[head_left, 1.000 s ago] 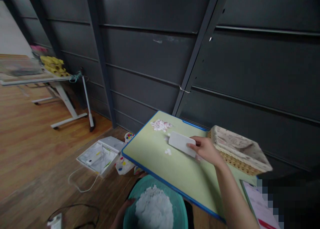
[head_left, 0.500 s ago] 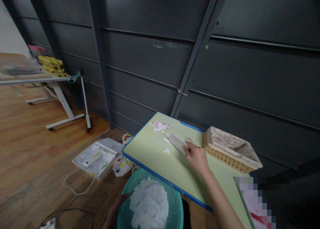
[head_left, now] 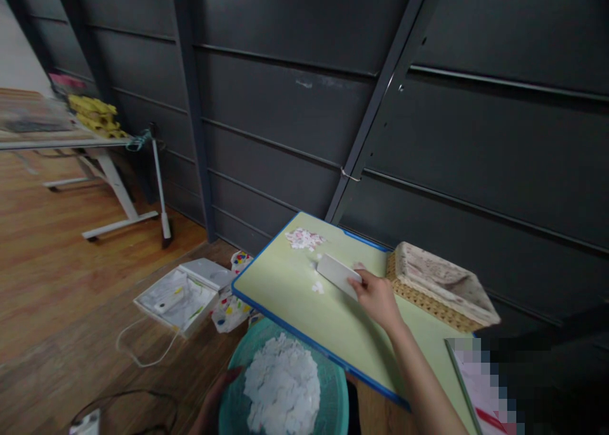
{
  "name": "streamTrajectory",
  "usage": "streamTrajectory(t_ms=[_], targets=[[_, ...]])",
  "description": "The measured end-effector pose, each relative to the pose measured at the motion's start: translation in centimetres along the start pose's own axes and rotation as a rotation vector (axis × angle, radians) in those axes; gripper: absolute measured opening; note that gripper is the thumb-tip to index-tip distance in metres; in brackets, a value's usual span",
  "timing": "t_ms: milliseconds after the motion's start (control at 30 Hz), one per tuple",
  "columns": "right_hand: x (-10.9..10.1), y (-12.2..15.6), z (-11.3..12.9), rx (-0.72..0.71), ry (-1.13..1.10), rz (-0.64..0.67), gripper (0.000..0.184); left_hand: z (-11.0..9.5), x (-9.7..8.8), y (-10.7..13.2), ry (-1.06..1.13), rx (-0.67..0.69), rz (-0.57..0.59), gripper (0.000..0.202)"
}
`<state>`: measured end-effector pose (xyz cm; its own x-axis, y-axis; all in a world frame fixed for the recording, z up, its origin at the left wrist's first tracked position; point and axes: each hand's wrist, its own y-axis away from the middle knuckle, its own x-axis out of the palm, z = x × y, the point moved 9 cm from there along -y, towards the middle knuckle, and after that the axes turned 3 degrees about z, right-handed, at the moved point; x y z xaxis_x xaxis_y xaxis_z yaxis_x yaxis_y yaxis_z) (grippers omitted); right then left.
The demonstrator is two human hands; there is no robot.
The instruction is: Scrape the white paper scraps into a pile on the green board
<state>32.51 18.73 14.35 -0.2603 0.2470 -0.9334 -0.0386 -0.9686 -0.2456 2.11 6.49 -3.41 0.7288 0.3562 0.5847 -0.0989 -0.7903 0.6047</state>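
Observation:
My right hand (head_left: pixel 377 297) grips a white flat scraper (head_left: pixel 337 274) and holds it edge-down on a light green board with a blue rim (head_left: pixel 290 298). A small clump of white bits (head_left: pixel 318 287) lies just left of the scraper. A larger pile of white and pink bits (head_left: pixel 304 238) sits at the board's far corner. My left hand (head_left: pixel 212 403) holds the rim of a teal basin (head_left: pixel 333 384) below the board's near edge. The basin is heaped with white scraps (head_left: pixel 281 387).
A woven basket (head_left: pixel 440 287) stands on the board to the right of my hand. Papers (head_left: pixel 480 384) lie at the lower right. On the wooden floor are an open white box (head_left: pixel 183 293), a paint palette (head_left: pixel 231 308) and a cable. A table (head_left: pixel 71 144) stands far left.
My right hand has drawn the scraper a little back and to the left, tilting it more upright. The view has shifted slightly, and the basin sits closer under the board's edge.

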Motion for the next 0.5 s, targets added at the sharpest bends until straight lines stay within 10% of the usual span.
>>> streamTrajectory(t_ms=[500], targets=[[0.7, 0.4, -0.5, -0.038, -0.189, 0.059, 0.03, -1.7, -0.1, -0.9, 0.001, 0.117, -0.032, 0.031]])
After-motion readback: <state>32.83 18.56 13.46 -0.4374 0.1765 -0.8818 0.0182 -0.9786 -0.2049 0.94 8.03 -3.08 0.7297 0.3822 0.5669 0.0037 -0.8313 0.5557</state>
